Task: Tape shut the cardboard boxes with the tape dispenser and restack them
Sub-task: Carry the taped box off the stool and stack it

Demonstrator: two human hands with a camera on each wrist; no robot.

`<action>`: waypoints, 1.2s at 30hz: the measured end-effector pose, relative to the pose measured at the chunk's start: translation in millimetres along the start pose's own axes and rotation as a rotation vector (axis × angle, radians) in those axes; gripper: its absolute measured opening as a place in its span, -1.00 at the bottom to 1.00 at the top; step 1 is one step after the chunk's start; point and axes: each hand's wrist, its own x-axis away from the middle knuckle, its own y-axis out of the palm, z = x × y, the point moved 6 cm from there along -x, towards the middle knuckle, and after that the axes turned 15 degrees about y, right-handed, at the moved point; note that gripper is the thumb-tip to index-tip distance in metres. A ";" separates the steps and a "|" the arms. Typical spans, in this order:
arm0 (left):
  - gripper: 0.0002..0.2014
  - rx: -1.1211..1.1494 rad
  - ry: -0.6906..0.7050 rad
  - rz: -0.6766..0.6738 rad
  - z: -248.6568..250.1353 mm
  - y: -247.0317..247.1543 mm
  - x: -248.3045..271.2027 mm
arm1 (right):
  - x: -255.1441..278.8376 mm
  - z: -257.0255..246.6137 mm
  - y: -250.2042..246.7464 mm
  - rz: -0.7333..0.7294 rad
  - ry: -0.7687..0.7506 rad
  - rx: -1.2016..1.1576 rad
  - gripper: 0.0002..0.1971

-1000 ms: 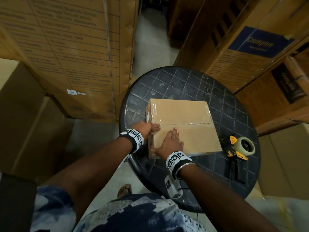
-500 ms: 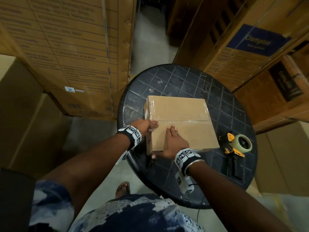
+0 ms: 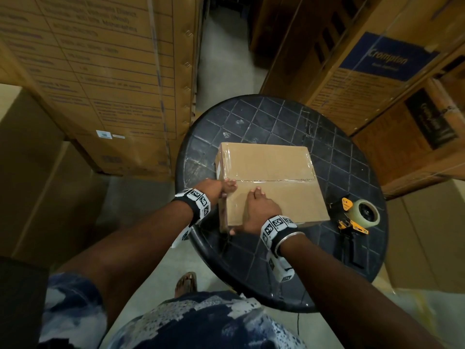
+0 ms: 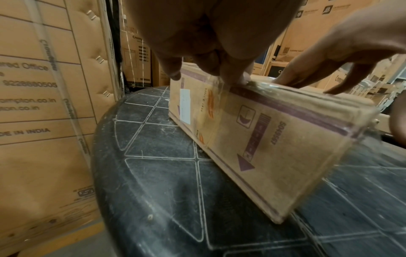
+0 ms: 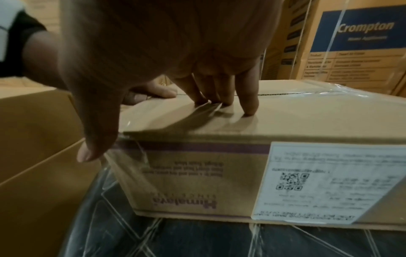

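Observation:
A brown cardboard box (image 3: 271,170) (image 4: 274,139) (image 5: 219,165) lies flat on the round black table (image 3: 276,117), flaps closed, with clear tape shining along the seam and left edge. My left hand (image 3: 219,188) (image 4: 208,43) is at the box's left edge, with its fingertips (image 5: 158,93) pressing the tape by the seam. On the near half of the lid lies my right hand (image 3: 256,210) (image 5: 175,52), fingers straight and the thumb hanging over the near left corner. The yellow and black tape dispenser (image 3: 357,217) lies on the table right of the box, untouched.
Tall printed cartons (image 3: 100,71) stand close on the left and more cartons (image 3: 364,71) on the right, with a narrow floor aisle (image 3: 226,59) between them beyond the table. Plain boxes (image 3: 37,185) flank my body. The table (image 4: 164,173) has bare surface around the box.
Both hands stay on the box. My right thumb has slid from the left side down to the near left corner. Box and dispenser have not moved.

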 end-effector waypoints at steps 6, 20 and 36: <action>-0.52 -0.070 0.022 -0.009 1.1 -1.3 3.2 | 5.0 -7.0 12.6 0.080 0.071 0.004 0.54; -0.51 0.092 0.007 0.062 2.5 -1.5 6.7 | 0.3 -8.3 11.5 0.009 0.060 0.043 0.45; -0.27 0.320 -0.295 0.412 19.6 -8.4 5.8 | 6.1 -5.8 -27.0 -0.026 -0.085 0.205 0.37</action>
